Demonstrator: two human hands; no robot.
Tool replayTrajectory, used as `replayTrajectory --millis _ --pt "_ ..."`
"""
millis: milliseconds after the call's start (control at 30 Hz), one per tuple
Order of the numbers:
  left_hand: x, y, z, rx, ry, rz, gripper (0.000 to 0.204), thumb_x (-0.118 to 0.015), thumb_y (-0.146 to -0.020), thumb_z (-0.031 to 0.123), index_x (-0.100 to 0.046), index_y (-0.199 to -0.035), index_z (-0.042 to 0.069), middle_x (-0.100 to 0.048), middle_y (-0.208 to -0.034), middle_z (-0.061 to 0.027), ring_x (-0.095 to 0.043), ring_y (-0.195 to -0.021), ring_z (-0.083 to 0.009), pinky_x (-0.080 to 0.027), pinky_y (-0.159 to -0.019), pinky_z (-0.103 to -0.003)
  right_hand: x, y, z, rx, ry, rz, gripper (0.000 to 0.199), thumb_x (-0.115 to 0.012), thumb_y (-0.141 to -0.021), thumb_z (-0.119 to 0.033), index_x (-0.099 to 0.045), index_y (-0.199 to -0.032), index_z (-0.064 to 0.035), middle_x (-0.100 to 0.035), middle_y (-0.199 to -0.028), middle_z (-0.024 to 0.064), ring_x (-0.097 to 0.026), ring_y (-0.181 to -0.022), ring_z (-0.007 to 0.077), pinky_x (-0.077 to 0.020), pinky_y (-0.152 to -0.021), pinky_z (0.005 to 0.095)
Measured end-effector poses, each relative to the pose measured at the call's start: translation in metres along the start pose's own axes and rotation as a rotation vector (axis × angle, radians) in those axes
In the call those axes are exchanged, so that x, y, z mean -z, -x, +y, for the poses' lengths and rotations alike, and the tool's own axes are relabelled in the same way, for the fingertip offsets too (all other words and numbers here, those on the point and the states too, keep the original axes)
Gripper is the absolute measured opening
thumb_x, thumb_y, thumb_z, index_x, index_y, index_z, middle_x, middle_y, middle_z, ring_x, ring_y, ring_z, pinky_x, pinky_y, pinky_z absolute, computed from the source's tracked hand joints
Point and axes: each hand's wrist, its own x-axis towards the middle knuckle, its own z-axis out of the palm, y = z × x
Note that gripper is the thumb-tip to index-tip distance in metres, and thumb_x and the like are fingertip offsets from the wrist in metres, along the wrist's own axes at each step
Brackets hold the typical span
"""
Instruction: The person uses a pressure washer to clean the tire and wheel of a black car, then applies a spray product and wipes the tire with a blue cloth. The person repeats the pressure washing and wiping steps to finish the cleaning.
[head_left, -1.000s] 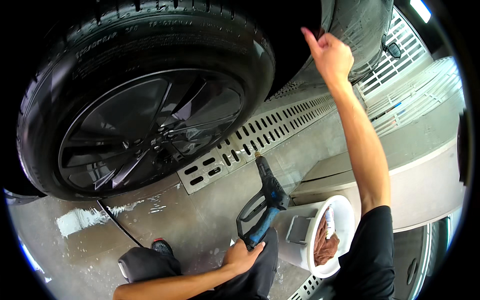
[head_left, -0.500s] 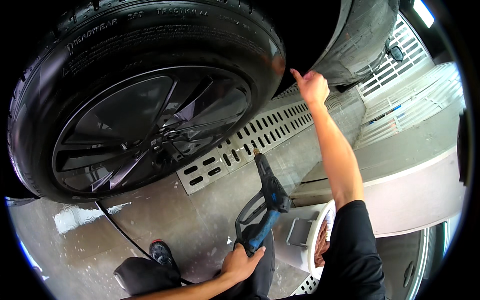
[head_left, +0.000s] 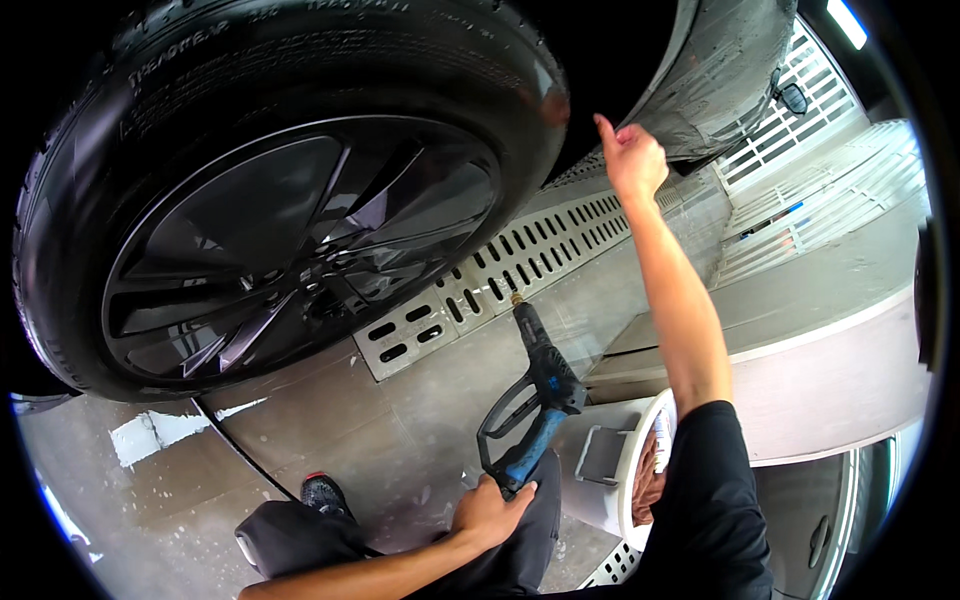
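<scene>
My left hand [head_left: 490, 514] is closed around the bottom of the handle of a black and blue pressure washer gun [head_left: 548, 385]. The gun tilts upward, and its brass nozzle tip is over the slotted floor grate [head_left: 470, 308]. Out in front at the right, my right hand [head_left: 636, 163] is curled into a fist with the thumb stretched up, and no object shows in it. It is beside the car's dark lower body panel [head_left: 715, 95], apart from the tyre [head_left: 400, 70]. The black multi-spoke wheel rim [head_left: 300, 270] fills the upper left.
A white bucket [head_left: 590, 495] with brown cloths [head_left: 648, 485] inside stands tilted in view by my right arm. A black hose [head_left: 245, 455] runs across the wet floor near my shoe [head_left: 325, 495]. Further right are a pale ledge [head_left: 820, 390] and white slatted racks [head_left: 810, 215].
My right hand has shifted slightly right, and its thumb points more upward. The washer gun and my left hand have moved a little to the right.
</scene>
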Motion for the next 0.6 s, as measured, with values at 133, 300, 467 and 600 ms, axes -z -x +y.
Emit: replayTrajectory --millis 133,300,467,600 --pt "0.005 0.011 -0.002 0.021 0.025 0.011 0.071 -0.067 -0.09 0.062 -0.063 -0.119 -0.003 -0.072 -0.107 -0.0284 -0.068 -0.106 -0.0475 -0.054 -0.091 -0.049 -0.052 0.032 0.008 -0.124 0.058 -0.099 0.052 -0.076 -0.081 -0.066 -0.071 -0.075 -0.0143 -0.073 -0.076 0.0156 -0.071 -0.078 0.0418 -0.0554 -0.071 0.0507" --pt "0.001 0.022 -0.016 -0.102 0.076 0.096 0.07 -0.068 -0.09 0.06 -0.064 -0.119 -0.003 -0.072 -0.105 -0.0289 -0.068 -0.105 -0.048 -0.054 -0.091 -0.05 -0.069 0.05 0.026 -0.203 0.163 -0.332 0.049 -0.076 -0.083 -0.063 -0.075 -0.087 -0.0146 -0.077 -0.088 0.0126 -0.074 -0.091 0.0372 -0.0576 -0.081 0.0474" --pt "0.0 0.03 -0.008 -0.203 0.033 0.127 0.077 -0.064 -0.091 0.064 -0.061 -0.109 -0.01 -0.07 -0.093 -0.0352 -0.069 -0.095 -0.0521 -0.054 -0.082 -0.056 -0.022 0.104 0.105 -0.432 -0.496 -0.808 0.045 -0.075 -0.091 -0.051 -0.072 -0.09 -0.0062 -0.078 -0.085 0.004 -0.068 -0.07 0.0131 -0.0555 -0.07 0.0302" --pt "0.019 0.035 0.0 -0.212 -0.061 0.246 0.07 -0.065 -0.093 0.06 -0.061 -0.098 -0.01 -0.068 -0.078 -0.0305 -0.071 -0.08 -0.0478 -0.054 -0.072 -0.051 0.107 0.223 0.03 -1.037 -1.324 -0.877 0.077 -0.064 -0.095 -0.063 -0.052 -0.147 -0.0084 -0.063 -0.139 0.0122 -0.064 -0.119 0.0257 -0.0505 -0.104 0.0472"
